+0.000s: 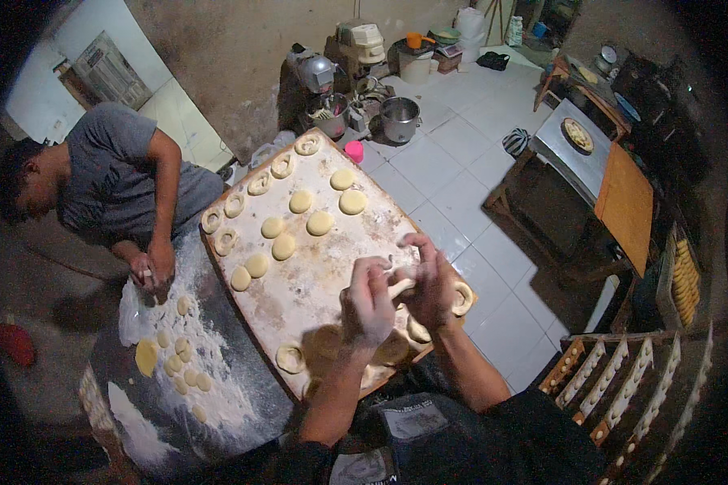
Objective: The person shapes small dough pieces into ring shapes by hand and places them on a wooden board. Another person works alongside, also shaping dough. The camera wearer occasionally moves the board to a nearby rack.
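Note:
My left hand (pixel 368 303) and my right hand (pixel 429 283) are raised over a floured wooden board (pixel 263 194), their fingers curled on a pale strip or ring of dough (pixel 401 288) held between them; fingertips are slightly blurred. Several flat yellow dough discs (pixel 319 223) lie on the board, with dough rings (pixel 283 166) along its back and left edges. One ring (pixel 462 298) sits just right of my right hand, another (pixel 289 358) near the front left corner.
A co-worker (pixel 113 178) works dough on a floured dark table (pixel 243 380) at left. Mixers (pixel 311 69) and a steel bowl (pixel 400 120) stand behind the board. A metal-topped table (pixel 574 170) is at right, with racks of dough trays (pixel 639 380) at lower right.

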The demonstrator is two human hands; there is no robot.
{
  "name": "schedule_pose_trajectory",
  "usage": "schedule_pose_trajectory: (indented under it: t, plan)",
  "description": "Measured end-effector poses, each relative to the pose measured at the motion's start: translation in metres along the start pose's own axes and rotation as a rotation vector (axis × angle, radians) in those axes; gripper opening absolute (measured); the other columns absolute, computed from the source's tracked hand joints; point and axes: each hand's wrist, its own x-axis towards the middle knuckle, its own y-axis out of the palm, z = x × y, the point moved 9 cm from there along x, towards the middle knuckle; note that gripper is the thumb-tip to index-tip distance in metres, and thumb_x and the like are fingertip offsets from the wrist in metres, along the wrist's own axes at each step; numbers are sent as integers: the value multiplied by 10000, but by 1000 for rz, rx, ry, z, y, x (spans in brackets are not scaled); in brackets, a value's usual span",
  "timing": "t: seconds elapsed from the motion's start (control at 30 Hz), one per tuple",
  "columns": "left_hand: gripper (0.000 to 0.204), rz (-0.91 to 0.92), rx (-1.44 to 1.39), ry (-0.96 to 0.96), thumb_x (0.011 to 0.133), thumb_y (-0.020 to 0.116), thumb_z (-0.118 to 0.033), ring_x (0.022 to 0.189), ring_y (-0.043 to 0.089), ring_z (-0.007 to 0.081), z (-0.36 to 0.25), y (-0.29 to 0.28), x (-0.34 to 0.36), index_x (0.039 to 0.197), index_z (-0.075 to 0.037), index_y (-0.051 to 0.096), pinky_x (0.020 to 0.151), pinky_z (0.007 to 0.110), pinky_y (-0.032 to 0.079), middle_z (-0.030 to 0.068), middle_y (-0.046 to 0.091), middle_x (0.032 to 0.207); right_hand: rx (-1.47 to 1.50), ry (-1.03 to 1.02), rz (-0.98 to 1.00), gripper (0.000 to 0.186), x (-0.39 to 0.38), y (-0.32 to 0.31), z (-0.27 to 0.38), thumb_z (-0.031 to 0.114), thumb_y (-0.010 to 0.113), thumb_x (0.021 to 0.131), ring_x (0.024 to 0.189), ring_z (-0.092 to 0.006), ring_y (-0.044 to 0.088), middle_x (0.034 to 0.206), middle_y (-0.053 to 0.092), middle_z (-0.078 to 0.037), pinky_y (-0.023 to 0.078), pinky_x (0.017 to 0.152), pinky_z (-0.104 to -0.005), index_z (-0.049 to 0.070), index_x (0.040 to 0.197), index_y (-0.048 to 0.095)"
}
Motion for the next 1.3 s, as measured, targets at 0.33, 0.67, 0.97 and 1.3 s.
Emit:
schedule_pose_trajectory:
  t: [0.33,0.67,0.97,1.3]
  plan:
    - [203,180,158,-22,965,368,-195,820,588,468,26,75,19,1112,-78,444,642,484,462,234,608,829,-825,120,-38,654,2,-56,34,589,376,915,1075,-283,521,1275,441,-203,465,835,-367,77,1323,371]
    - [612,400,804,-332,868,562,-378,1178,442,446,100,90,59,1379,-133,332,984,508,371,286,436,1269,-1702,415,-394,928,8,-181,30,501,661,751,995,-414,582,939,623,-242,295,984,-603,123,1428,152]
    - [711,542,860,-118,751,712,-334,1111,488,388,94,109,44,1338,-115,377,932,503,399,222,464,1193,-1874,645,-337,982,-6,-167,22,493,708,701,1111,-422,508,1117,545,-264,223,1005,-675,150,1443,163]
    - [530,349,742,-140,858,586,-340,1093,534,388,100,57,70,1279,-52,444,912,487,437,292,535,1150,-1924,306,-308,768,29,-133,26,465,674,741,990,-394,590,1010,612,-237,384,919,-573,123,1356,365]
